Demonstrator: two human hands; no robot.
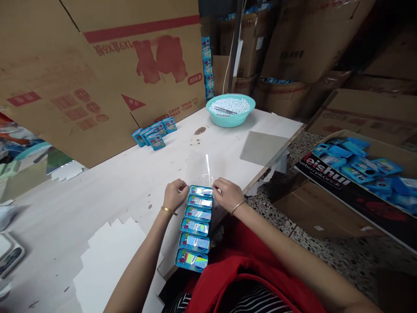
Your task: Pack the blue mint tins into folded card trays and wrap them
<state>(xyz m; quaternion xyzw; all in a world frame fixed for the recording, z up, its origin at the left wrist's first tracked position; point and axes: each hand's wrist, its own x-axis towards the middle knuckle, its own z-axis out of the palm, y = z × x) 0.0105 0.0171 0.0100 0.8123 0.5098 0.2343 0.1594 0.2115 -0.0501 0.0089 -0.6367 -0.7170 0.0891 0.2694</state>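
A row of several flat blue tins [197, 214] with shiny printed faces runs from the middle of the table to its near edge by my body. At the far end of the row, a clear plastic sheet [206, 167] catches the light and stretches beyond the last tin; how far it covers the row is hard to see. My left hand [175, 194] is closed, its fingertips pinching at the sheet's left side beside the farthest tin. Opposite it, my right hand [226, 194] pinches at the right side of the same sheet.
A turquoise basin [230, 114] of small white pieces holds metal tweezers [226, 110]. Small blue packs [156, 134] stand by a large cardboard box [130, 78]. A translucent sheet [263, 148] lies at right. Beyond the table edge, a carton [345, 191] holds blue packs.
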